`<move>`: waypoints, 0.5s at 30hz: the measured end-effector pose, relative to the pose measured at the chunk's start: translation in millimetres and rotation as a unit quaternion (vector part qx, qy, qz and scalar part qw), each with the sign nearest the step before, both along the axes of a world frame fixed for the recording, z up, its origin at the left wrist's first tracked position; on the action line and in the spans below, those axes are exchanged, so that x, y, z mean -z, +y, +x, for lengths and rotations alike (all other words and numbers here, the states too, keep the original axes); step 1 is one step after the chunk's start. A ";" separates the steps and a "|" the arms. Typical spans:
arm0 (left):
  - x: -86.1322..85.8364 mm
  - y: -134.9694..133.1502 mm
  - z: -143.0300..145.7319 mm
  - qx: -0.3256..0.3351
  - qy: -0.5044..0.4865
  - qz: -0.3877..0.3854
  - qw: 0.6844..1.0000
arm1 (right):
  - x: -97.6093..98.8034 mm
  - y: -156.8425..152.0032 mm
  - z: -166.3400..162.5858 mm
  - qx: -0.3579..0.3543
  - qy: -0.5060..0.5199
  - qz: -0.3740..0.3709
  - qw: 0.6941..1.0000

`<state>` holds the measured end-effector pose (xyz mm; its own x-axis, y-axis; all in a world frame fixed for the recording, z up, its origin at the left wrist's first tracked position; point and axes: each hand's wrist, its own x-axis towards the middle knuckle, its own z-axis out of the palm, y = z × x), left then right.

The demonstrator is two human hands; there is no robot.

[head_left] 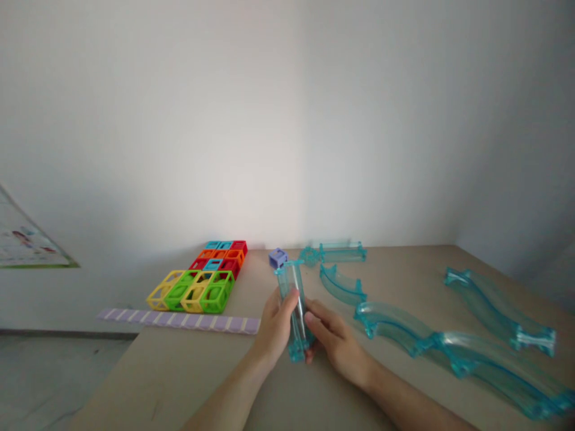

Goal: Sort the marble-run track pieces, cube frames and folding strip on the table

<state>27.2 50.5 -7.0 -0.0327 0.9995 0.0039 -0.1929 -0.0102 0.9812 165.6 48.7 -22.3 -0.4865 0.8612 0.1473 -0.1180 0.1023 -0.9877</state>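
Observation:
A straight clear-teal track piece [294,299] lies lengthwise on the tan table [188,371], pointing away from me. My left hand [276,326] grips its left side, thumb on top. My right hand [335,341] pinches its near right side with curled fingers. At the piece's far end sits a small lilac cube [278,258]. Behind it lies another straight teal track [336,252].
Curved teal track pieces [344,284] [453,347] [496,308] spread across the right of the table. Coloured open cube frames, yellow and green [193,292], orange, red and blue [222,254], sit at the left. A lilac segmented strip [179,320] lies before them. A wall stands close behind.

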 end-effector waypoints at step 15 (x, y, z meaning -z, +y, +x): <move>3.8 8.3 -3.7 -0.067 0.011 0.028 0.997 | 4.0 -2.1 0.9 0.039 -0.099 0.110 0.988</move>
